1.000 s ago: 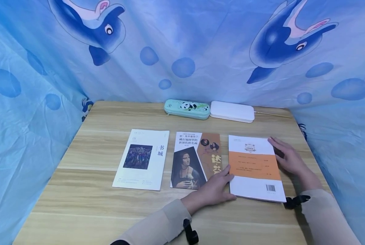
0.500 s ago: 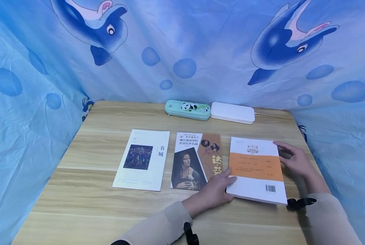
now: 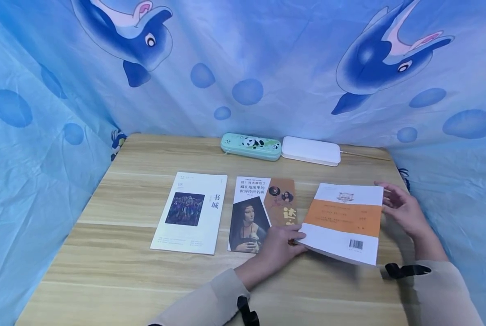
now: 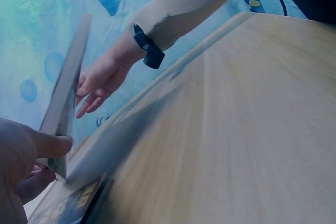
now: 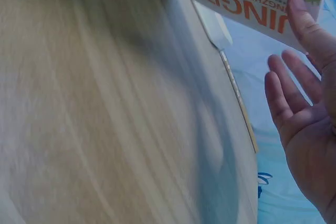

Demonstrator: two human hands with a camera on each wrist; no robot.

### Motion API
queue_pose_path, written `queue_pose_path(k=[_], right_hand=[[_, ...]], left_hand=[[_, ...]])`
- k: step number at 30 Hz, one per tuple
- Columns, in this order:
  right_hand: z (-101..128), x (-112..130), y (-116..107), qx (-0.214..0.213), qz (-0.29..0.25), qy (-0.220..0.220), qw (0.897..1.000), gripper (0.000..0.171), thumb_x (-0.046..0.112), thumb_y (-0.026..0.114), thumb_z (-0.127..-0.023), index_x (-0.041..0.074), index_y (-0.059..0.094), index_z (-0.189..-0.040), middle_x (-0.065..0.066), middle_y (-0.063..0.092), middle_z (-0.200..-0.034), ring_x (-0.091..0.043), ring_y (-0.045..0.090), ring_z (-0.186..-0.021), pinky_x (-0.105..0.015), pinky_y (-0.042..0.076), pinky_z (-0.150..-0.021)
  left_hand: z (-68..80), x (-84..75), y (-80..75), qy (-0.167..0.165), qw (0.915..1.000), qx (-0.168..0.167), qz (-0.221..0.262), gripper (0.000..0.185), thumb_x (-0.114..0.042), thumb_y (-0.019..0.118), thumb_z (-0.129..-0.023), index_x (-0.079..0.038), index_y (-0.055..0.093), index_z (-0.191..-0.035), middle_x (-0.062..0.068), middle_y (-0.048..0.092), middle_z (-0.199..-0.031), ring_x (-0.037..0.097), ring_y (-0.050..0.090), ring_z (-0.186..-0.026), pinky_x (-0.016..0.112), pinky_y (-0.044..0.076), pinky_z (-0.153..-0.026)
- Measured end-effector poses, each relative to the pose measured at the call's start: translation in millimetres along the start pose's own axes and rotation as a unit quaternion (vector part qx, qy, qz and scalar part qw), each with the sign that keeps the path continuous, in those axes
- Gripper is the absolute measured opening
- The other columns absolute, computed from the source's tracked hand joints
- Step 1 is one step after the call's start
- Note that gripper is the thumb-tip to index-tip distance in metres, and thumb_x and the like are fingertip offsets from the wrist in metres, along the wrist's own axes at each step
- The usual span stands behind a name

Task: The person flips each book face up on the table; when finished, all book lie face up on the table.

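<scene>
I see my left hand (image 3: 281, 246) pinching the orange-banded book (image 3: 344, 222) lower right of centre, my right hand (image 3: 403, 210) steadying its right edge.

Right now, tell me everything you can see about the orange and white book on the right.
The orange and white book is a thin paperback, back cover up: white with a wide orange band and a barcode near its lower corner. It is tilted, its left edge lifted off the wooden table. The left hand grips that left edge; the right hand touches its right edge.
</scene>
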State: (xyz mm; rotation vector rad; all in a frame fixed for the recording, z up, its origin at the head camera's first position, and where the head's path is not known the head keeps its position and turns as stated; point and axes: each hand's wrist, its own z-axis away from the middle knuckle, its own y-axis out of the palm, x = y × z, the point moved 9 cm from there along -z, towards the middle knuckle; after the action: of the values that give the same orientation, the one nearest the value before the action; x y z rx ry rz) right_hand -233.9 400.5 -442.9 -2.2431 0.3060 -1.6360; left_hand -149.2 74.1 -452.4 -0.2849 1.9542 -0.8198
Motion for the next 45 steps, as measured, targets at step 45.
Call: queue_pose_path(k=[45], right_hand=[[-31.3, 26.9, -2.8, -0.101, 0.022, 0.127, 0.987, 0.031, 0.011, 0.072, -0.095, 0.01, 0.069, -0.125, 0.024, 0.07, -0.088, 0.004, 0.067, -0.074, -0.011, 0.055, -0.064]], left_hand=[[3.9, 23.7, 0.1, -0.15, 0.9517, -0.001, 0.268, 0.032, -0.011, 0.088, -0.078, -0.003, 0.075, -0.107, -0.005, 0.076, -0.086, -0.004, 0.067, -0.075, 0.016, 0.058, -0.071]])
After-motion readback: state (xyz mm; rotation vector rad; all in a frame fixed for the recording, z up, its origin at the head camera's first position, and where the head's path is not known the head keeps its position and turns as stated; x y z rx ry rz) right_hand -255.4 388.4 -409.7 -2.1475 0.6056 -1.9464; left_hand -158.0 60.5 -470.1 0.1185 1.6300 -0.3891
